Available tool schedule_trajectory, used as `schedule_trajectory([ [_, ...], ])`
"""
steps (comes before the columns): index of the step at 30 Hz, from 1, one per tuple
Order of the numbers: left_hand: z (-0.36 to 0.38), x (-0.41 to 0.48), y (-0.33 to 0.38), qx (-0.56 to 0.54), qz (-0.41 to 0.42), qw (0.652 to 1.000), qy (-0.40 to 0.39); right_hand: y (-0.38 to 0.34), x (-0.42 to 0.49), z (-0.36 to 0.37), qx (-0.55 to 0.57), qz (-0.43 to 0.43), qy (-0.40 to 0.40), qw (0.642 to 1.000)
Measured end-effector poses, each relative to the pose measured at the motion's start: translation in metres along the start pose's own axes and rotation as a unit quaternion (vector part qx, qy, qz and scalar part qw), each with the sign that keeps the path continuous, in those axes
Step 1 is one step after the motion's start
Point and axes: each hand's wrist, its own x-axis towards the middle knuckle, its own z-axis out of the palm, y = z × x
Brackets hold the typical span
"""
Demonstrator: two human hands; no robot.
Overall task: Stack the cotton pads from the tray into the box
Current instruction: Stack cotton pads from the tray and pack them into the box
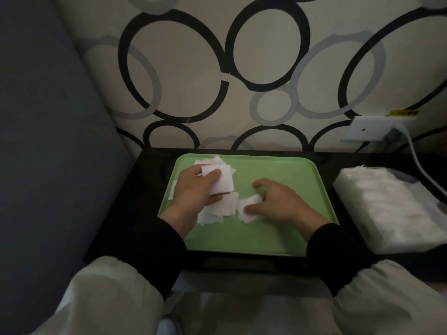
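A green tray [278, 170] lies on a black table, with white square cotton pads scattered over its left half. My left hand [193, 189] grips a small stack of pads [223, 182] between thumb and fingers, above a loose heap of pads [219, 209]. My right hand [278, 201] reaches down beside it and pinches a single pad [249, 206] that lies on the tray. More pads [212, 161] sit near the tray's far left corner. To the right of the tray stands the clear box [391, 209], full of white pads.
The black table [135, 201] ends against a patterned wall. A wall socket [377, 128] with a white cable [420, 165] hangs at the right, above the box. A blue-grey cushion [48, 141] borders the left. My knees in light trousers sit below the table edge.
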Motion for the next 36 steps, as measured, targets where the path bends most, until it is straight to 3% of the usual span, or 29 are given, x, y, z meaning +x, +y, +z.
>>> schedule_trajectory([
  [6,0.003,-0.003,0.001,0.007,0.004,1.000,-0.009,-0.008,-0.005,0.003,-0.074,-0.022,-0.026,0.997],
  [13,0.000,-0.002,0.001,0.005,0.004,1.000,-0.008,0.000,-0.007,-0.005,-0.032,-0.103,-0.042,0.993],
  [15,0.000,-0.002,0.001,0.007,0.006,1.000,-0.009,0.005,-0.010,-0.012,0.060,-0.097,-0.053,0.992],
  [18,0.002,-0.003,0.000,0.024,0.003,0.999,-0.021,0.006,-0.018,-0.022,0.252,-0.074,-0.084,0.961],
  [27,0.022,-0.013,-0.004,0.042,-0.025,0.994,-0.093,-0.006,-0.023,-0.028,0.518,-0.031,-0.035,0.854],
  [36,0.033,-0.026,0.003,0.015,-0.020,0.986,-0.164,-0.007,-0.021,-0.023,0.446,-0.029,0.046,0.893],
])
